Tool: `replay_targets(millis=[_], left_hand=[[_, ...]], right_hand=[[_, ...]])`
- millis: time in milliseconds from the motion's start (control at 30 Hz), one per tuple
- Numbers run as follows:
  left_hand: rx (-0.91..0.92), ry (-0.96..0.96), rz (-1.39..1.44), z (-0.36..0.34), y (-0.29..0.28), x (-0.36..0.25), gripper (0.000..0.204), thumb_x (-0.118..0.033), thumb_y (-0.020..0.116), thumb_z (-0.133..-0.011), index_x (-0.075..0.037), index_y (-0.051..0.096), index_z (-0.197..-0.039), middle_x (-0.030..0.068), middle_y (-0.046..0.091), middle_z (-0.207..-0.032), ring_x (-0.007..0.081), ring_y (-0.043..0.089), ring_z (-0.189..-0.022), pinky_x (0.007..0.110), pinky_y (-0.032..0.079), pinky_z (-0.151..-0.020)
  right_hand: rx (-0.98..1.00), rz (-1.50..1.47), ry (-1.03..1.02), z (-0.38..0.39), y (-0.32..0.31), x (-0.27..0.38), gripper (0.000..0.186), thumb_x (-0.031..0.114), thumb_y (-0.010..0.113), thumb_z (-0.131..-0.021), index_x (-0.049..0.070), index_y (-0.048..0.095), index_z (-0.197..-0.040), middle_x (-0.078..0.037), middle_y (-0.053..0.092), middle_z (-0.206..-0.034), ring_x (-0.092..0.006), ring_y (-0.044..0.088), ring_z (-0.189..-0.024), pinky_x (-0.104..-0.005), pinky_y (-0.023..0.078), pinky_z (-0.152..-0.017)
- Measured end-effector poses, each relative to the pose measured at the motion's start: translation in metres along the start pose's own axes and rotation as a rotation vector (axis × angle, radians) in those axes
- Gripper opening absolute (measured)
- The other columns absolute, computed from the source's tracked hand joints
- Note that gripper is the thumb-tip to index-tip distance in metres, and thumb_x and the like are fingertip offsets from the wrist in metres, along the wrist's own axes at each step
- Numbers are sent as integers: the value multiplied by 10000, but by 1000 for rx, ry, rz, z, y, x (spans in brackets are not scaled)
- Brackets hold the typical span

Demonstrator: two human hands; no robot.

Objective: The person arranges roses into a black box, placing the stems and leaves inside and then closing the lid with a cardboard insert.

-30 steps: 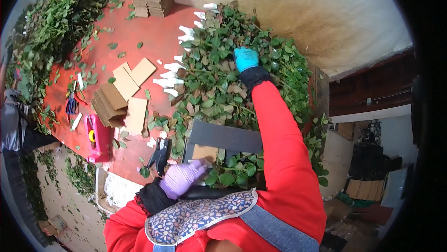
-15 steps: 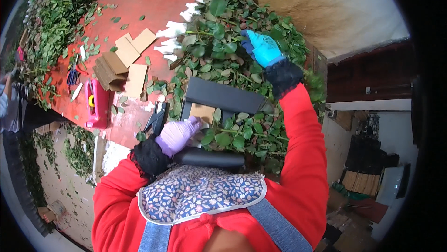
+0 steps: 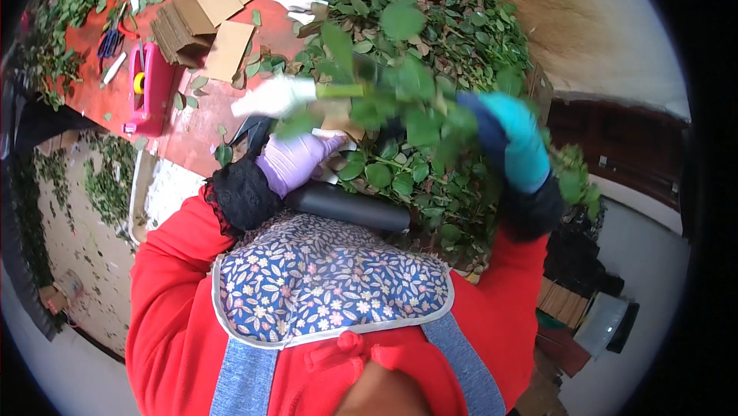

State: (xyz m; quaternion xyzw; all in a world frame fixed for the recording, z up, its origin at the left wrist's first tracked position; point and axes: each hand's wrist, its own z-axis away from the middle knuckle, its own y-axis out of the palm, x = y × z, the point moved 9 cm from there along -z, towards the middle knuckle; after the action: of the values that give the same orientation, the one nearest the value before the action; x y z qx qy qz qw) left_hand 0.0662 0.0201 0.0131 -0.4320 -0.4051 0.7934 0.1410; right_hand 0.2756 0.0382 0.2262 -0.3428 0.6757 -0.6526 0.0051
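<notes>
My right hand [image 3: 516,139], in a teal and dark blue glove, is smeared by motion but closed round a leafy rose stem [image 3: 340,90]. The stem hangs crosswise over the work spot, with a white sleeve [image 3: 277,99] covering its left end. Below that sleeve, my left hand [image 3: 296,162] in a lavender glove has its fingers pressed together beside a piece of cardboard [image 3: 338,123]; what they grip is hidden. Leafy stems [image 3: 396,178] lie just right of its fingertips, behind a black padded bar [image 3: 350,207]. Black-handled scissors [image 3: 252,135] partly show beside the left hand.
A large pile of leafy stems [image 3: 469,28] with white-sleeved ends covers the table's far right. On the red table [image 3: 196,112] are stacked cardboard pieces [image 3: 181,32], a pink tape dispenser [image 3: 150,93] and blue-and-red scissors [image 3: 110,42]. More greenery [image 3: 58,39] lies far left.
My right hand has lifted a sleeved stem off the pile and brought it nearer, down and to the right. My left hand stays near the cardboard. The whole view has shifted.
</notes>
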Motion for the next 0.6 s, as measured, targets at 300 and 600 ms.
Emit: replay_targets(millis=[300,600], left_hand=[[-17,59,102,0,-14,-9,447,-302,683,-864,-126,610,-1269,124,689,-935,316,679,-791,405,549,-706],[-14,98,107,-12,-23,-12,583,-166,745,-735,-111,556,-1283,74,313,-1567,319,659,-953,397,561,-727]], right_hand=[[96,-218,595,148,110,-75,369,-27,559,-848,62,648,-1195,-126,665,-902,-277,641,-768,-353,501,-658],[257,4,388,161,150,-102,274,51,562,-879,50,648,-1140,-127,641,-888,-283,598,-729,-399,474,-647]])
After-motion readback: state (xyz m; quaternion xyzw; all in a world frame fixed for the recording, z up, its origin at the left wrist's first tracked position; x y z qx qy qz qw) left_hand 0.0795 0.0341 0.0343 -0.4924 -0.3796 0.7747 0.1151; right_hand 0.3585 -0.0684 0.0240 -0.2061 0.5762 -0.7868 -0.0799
